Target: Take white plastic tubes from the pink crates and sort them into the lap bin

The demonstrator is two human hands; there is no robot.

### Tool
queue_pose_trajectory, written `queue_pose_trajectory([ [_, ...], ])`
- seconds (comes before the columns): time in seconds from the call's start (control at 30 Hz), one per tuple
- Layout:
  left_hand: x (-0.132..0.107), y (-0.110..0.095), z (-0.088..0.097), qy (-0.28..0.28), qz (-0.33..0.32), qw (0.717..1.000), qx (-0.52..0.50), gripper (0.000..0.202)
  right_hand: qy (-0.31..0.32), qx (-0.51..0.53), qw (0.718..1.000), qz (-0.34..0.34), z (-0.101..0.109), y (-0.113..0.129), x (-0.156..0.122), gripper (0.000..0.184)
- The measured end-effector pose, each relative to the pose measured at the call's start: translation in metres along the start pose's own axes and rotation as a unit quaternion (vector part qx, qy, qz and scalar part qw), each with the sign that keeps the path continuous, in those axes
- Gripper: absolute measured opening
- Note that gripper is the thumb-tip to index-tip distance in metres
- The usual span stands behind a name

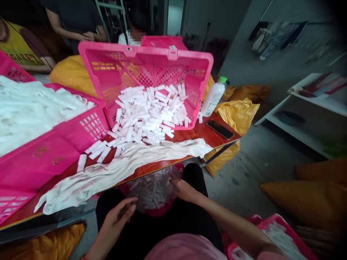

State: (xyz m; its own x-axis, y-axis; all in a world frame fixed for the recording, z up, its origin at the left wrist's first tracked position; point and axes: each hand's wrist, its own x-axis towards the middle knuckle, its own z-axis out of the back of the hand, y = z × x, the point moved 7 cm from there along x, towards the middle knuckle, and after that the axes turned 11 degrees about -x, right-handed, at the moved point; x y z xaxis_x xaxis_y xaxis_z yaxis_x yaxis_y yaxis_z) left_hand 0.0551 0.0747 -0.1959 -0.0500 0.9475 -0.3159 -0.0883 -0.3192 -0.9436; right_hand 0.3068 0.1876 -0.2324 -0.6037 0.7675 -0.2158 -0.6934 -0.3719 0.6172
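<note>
My left hand (119, 215) hangs over my left thigh beside the lap-level container, thumb and forefinger apart, with nothing visible in it. My right hand (184, 190) is at the other side, its loosely bent fingers reaching over the short white tubes (153, 193) in the pink container (159, 211) between my knees. No tube can be made out in its fingers. On the table above, a tipped pink basket (146, 50) spills many white tube pieces (151, 115) toward me. A crumpled white cloth (121, 162) lies along the table's front edge.
A pink crate (62, 144) heaped with white tubes stands left. A white bottle with a green cap (215, 95) and a phone (220, 129) are on the right of the table (187, 135). Yellow sacks (235, 112) surround it. Another pink basket (279, 220) stands lower right. People are across the table.
</note>
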Motion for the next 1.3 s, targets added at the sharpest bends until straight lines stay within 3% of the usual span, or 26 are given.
queue_pose_trajectory([
  [0.07,-0.004,0.003,0.01,-0.007,-0.006,1.0,0.013,0.047,-0.049,-0.007,0.997,0.064,0.043,0.025,0.013,0.016],
  [0.13,-0.012,-0.002,0.019,-0.03,-0.022,0.999,0.039,0.043,-0.167,-0.032,0.979,0.113,0.097,0.045,0.03,0.021],
  [0.2,-0.025,-0.022,0.026,-0.048,-0.061,0.994,0.079,0.035,-0.296,-0.11,0.944,0.096,0.144,0.049,0.05,0.021],
  [0.23,-0.032,-0.038,0.031,-0.054,-0.089,0.989,0.102,0.031,-0.321,-0.17,0.929,0.066,0.158,0.046,0.064,0.021],
  [0.3,-0.044,-0.077,0.051,-0.077,-0.148,0.975,0.149,0.025,-0.308,-0.283,0.908,0.02,0.165,0.037,0.096,0.026],
  [0.37,-0.054,-0.121,0.091,-0.13,-0.202,0.951,0.194,0.023,-0.3,-0.362,0.883,0.006,0.161,0.027,0.121,0.032],
  [0.47,-0.068,-0.184,0.183,-0.281,-0.252,0.883,0.277,0.023,-0.285,-0.418,0.862,0.041,0.151,0.018,0.137,0.035],
  [0.53,-0.063,-0.21,0.246,-0.372,-0.193,0.83,0.369,0.026,-0.284,-0.428,0.856,0.053,0.154,0.016,0.131,0.037],
  [0.6,-0.04,-0.223,0.289,-0.363,-0.15,0.833,0.391,0.026,-0.294,-0.402,0.866,0.04,0.164,0.016,0.115,0.04],
  [0.67,-0.01,-0.224,0.312,-0.311,-0.107,0.857,0.395,0.027,-0.303,-0.321,0.897,0.03,0.176,0.016,0.095,0.041],
  [0.8,0.022,-0.213,0.323,-0.219,-0.054,0.889,0.399,0.032,-0.243,-0.066,0.967,0.033,0.173,0.019,0.048,0.041],
  [0.93,0.016,-0.208,0.334,-0.215,-0.03,0.878,0.426,0.036,-0.164,0.124,0.978,0.028,0.145,0.032,0.008,0.038],
  [1.1,0.013,-0.214,0.341,-0.201,0.0,0.862,0.465,0.028,-0.145,0.163,0.976,0.023,0.115,0.051,-0.007,0.036],
  [1.2,0.016,-0.221,0.332,-0.215,-0.013,0.849,0.483,0.023,-0.149,0.15,0.976,0.051,0.103,0.063,-0.008,0.036],
  [1.3,0.017,-0.229,0.32,-0.236,-0.049,0.837,0.491,0.02,-0.112,0.161,0.977,0.088,0.09,0.073,-0.013,0.032],
])
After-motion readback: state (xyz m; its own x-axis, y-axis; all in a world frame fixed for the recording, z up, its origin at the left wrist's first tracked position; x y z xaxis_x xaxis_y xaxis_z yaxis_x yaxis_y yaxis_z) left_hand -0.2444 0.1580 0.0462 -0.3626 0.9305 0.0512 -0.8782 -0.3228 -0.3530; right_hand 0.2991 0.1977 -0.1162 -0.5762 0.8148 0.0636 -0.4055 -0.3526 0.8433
